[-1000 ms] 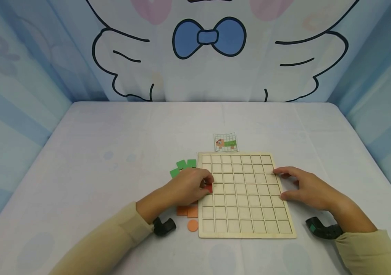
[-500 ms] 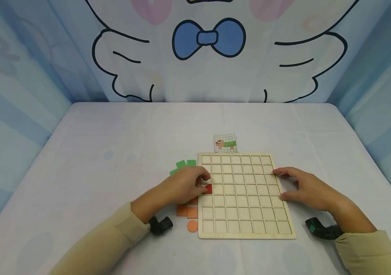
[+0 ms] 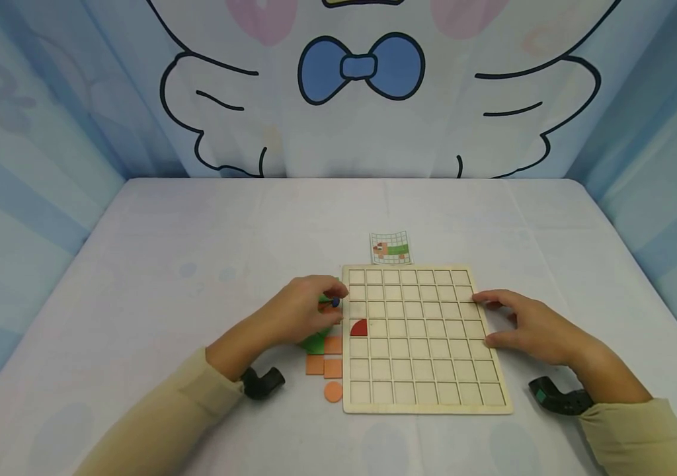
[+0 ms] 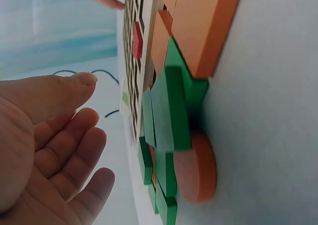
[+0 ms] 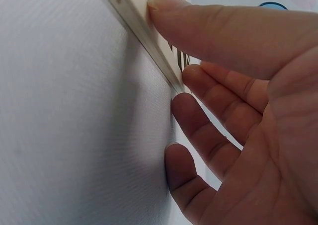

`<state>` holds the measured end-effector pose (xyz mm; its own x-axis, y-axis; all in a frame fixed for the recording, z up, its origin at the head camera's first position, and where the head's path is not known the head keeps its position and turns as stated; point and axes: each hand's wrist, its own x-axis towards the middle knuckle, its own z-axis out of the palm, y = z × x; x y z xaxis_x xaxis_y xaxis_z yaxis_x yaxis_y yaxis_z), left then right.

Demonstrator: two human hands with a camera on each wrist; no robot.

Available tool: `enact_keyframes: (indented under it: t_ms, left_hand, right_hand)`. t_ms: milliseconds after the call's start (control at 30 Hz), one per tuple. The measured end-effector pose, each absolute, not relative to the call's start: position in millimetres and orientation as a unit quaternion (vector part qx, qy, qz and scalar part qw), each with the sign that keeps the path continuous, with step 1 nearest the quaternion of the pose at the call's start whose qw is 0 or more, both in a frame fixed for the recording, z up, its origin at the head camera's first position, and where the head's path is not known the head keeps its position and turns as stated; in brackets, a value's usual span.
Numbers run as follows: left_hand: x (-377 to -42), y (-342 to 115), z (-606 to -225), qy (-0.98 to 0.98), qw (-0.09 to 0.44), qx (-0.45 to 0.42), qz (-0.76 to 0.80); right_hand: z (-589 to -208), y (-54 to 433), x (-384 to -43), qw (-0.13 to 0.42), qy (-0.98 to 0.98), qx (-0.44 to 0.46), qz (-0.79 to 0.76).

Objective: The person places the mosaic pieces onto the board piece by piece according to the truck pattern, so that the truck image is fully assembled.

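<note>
My left hand (image 3: 297,311) hovers over the loose pieces at the grid board's left edge, fingers relaxed and holding nothing in the left wrist view. Under and beside it lie green blocks (image 4: 166,108), partly hidden by the hand in the head view. A small dark blue piece (image 3: 335,303) shows by the fingertips. On the wooden grid board (image 3: 428,408), a red quarter-circle piece (image 3: 359,328) sits in a cell of the leftmost column. My right hand (image 3: 541,327) rests against the board's right edge, its thumb and fingertips at the rim.
Orange square blocks (image 3: 332,368) and an orange disc (image 3: 333,392) lie left of the board. Behind it is a small pattern card (image 3: 391,248) with a green and orange figure. A white cloth (image 3: 196,225) covers the table.
My left hand has let go of the red quarter-circle piece and moved left, off the board to the loose pieces. The red piece stays in its cell. My right hand has not moved.
</note>
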<state>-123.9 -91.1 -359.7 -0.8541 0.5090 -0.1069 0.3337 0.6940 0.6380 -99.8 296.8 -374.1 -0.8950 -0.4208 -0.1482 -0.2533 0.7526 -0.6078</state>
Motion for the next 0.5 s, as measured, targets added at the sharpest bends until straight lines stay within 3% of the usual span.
enact_keyframes:
  t_ms: [500]
  left_hand:
    - [-129.3,-116.6,-362.8,0.93,0.13,0.186,0.29]
  right_hand:
    - [-374.7,297.4,-99.6,0.138,0.925,-0.184,-0.301]
